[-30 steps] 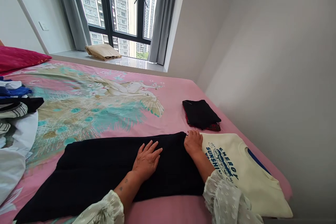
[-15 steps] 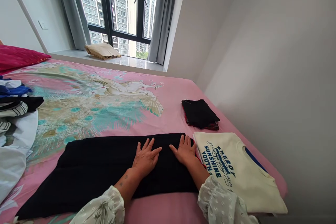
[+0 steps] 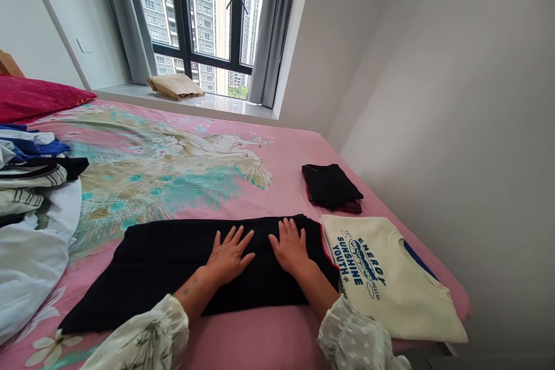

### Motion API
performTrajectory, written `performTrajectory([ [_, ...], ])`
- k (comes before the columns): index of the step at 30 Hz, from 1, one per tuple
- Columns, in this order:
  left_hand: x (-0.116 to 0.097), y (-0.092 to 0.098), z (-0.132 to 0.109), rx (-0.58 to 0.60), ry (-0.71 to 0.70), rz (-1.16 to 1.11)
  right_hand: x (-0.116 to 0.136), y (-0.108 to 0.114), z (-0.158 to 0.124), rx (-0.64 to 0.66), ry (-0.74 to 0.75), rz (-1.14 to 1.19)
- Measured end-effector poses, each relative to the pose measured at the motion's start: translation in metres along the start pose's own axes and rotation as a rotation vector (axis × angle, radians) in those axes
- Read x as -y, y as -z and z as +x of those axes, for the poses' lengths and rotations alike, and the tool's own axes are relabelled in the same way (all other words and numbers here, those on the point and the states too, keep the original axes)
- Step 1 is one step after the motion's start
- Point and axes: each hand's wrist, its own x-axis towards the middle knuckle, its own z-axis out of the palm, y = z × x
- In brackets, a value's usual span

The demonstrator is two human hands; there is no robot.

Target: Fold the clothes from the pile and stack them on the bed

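A long black garment (image 3: 165,266), possibly folded trousers, lies flat across the near side of the bed, with a red edge at its right end. My left hand (image 3: 228,257) rests palm down on its middle, fingers spread. Farther right on the same cloth, my right hand (image 3: 290,245) also lies flat with its fingers apart. Just beyond the garment's right end is a folded cream T-shirt (image 3: 403,277) with blue lettering, on top of other folded cloth. Neither hand grips anything.
A small stack topped by folded black cloth (image 3: 332,185) sits near the bed's right edge. Loose clothes (image 3: 34,179) are heaped at the left, below a red pillow (image 3: 39,98). The pink bedsheet (image 3: 290,150) has a bird print. A beige folded item (image 3: 176,87) lies on the windowsill.
Both hands have slid slightly left along the black garment, staying flat. More of its red right edge shows now. The view has turned a little to the left.
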Motion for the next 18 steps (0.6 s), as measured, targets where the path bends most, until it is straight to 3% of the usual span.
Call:
performTrajectory([
  [2,0.002,0.001,0.0,0.02,-0.013,-0.001,0.014,-0.004,0.003,-0.023,0.092,0.037],
  [5,0.017,0.008,-0.008,0.002,-0.012,0.04,0.023,-0.013,0.001,0.099,0.147,0.075],
  [7,0.04,0.016,-0.023,-0.047,0.046,0.108,0.024,-0.016,-0.005,0.126,0.095,0.084],
  [11,0.107,0.039,-0.076,-0.142,0.258,0.128,0.035,-0.018,-0.027,-0.003,0.054,0.055],
  [13,0.139,0.054,-0.109,-0.223,0.442,-0.039,0.044,-0.023,-0.038,-0.047,0.115,0.04],
  [15,0.163,0.067,-0.14,-0.309,0.659,-0.364,0.052,-0.032,-0.045,-0.027,0.164,0.011],
  [18,0.183,0.077,-0.178,-0.358,0.853,-0.759,0.062,-0.045,-0.051,0.016,0.167,-0.057],
])
